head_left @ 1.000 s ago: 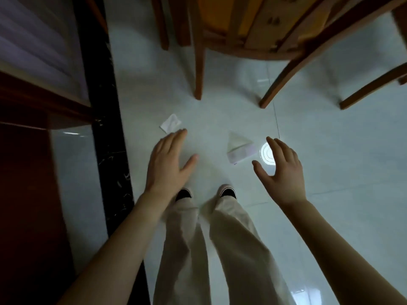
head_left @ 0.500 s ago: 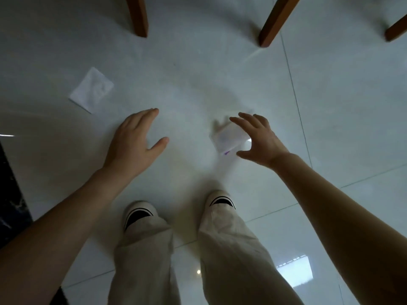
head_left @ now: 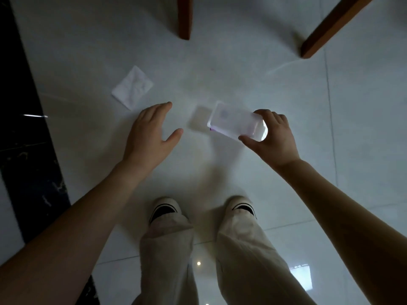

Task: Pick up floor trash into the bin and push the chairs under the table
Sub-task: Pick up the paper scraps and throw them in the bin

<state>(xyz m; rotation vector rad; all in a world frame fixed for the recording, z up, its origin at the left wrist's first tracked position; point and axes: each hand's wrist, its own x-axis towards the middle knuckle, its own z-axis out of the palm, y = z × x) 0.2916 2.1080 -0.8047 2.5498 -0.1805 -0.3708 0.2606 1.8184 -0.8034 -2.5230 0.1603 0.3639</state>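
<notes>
Step in hand, as I read it: lifting the first piece of floor trash, a white plastic packet (head_left: 236,122) with a purple mark at one edge.

Right hand (head_left: 273,137) has it pinched at its right end, thumb (head_left: 247,140) on the near edge, fingers (head_left: 267,113) over the far edge. Grip is partial: most of the packet sticks out to the left, unsupported. It looks raised off the tile floor (head_left: 220,73); the blurred patch just beside its left end reads as a reflection or shadow. Can't confirm full clearance, the frame is motion-blurred there.

Left hand (head_left: 152,130) is spread wide, palm down, empty. It touches nothing I can make out and hovers between the packet and the napkin.

Crumpled white napkin (head_left: 132,87) lies flat on the floor, just beyond the left fingertips, near the black marble strip (head_left: 26,128).

To do this well:
- tighten the pinch or slide further onto the packet before moving; thin plastic held by one end will likely flop or slip
- take the napkin with the free left hand in the same crouch, so there's one trip to the bin
- bin isn't in view, locate it before standing

Two wooden chair legs (head_left: 184,17) (head_left: 330,27) stand well beyond the hands; chairs not yet pushed in, as far as I can tell.
</notes>
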